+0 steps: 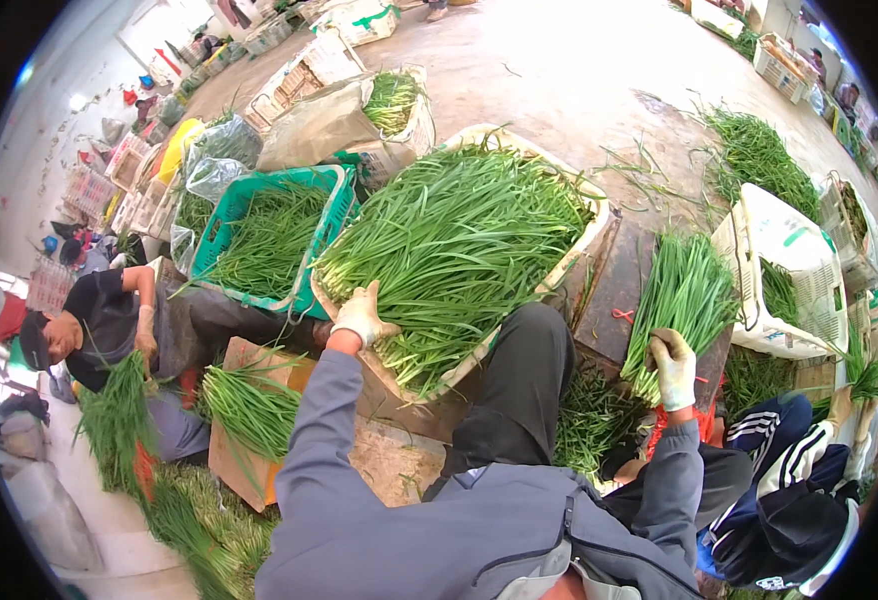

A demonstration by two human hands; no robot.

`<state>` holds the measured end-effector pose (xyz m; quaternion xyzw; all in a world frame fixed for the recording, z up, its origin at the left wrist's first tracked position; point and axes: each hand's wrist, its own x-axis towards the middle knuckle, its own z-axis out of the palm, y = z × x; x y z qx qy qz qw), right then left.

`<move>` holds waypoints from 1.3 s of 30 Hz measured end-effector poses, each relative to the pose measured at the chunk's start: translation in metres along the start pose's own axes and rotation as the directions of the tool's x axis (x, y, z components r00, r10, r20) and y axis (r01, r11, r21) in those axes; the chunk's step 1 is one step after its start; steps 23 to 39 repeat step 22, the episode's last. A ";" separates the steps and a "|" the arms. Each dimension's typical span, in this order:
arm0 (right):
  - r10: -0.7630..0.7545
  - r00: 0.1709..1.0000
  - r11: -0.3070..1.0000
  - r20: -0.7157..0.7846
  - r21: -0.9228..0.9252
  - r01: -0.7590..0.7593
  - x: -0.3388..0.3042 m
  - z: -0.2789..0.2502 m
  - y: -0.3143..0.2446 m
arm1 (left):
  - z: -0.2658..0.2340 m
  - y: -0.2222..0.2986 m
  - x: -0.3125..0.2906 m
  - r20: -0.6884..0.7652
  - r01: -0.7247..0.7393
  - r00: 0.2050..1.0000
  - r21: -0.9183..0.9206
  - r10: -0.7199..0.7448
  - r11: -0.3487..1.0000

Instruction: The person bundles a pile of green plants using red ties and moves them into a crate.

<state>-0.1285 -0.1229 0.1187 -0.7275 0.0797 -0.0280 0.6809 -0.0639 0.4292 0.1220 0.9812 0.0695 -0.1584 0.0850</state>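
A white crate (pixel 604 205) heaped with garlic chives (pixel 469 235) stands in front of me. My left hand (pixel 364 318), in a pale work glove, rests at the crate's near left side among the stalk ends, its thumb stretched apart from the fingers. On a dark board (pixel 609 290) to the right lies a thick bundle of garlic chives (pixel 684 290), pale ends toward me. My right hand (pixel 671 368), also gloved, has its fingers curled against those stalk ends at the bundle's near right side. The fingertips are partly hidden.
A green crate (pixel 334 225) of chives adjoins mine on the left. A cardboard box (pixel 244 455) with chives stands nearer. At far left a co-worker (pixel 99 320) holds a bunch. White crate (pixel 794 260) stands right, beside another person's striped sleeve (pixel 789 450). Loose chives (pixel 594 420) lie below the board.
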 end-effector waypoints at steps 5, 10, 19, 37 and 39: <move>0.052 0.972 0.995 0.230 -0.098 -0.030 -0.002 0.085 -0.052 | -0.006 0.023 -0.007 0.107 -0.048 0.993 0.067 0.041 0.997; 0.038 0.735 0.988 0.677 -0.138 0.076 -0.008 0.203 -0.075 | 0.015 0.016 -0.009 0.028 0.078 0.996 0.055 -0.080 0.995; 0.231 0.408 0.769 0.883 0.091 -0.633 -0.004 0.331 -0.066 | -0.067 0.050 -0.057 -0.350 -0.007 0.936 0.060 0.027 0.998; 0.276 0.552 0.538 0.787 0.350 -0.767 0.012 0.358 -0.022 | -0.031 0.071 -0.066 -0.323 -0.034 0.943 0.131 0.075 0.991; 0.276 0.552 0.538 0.787 0.350 -0.767 0.012 0.358 -0.022 | -0.031 0.071 -0.066 -0.323 -0.034 0.943 0.131 0.075 0.991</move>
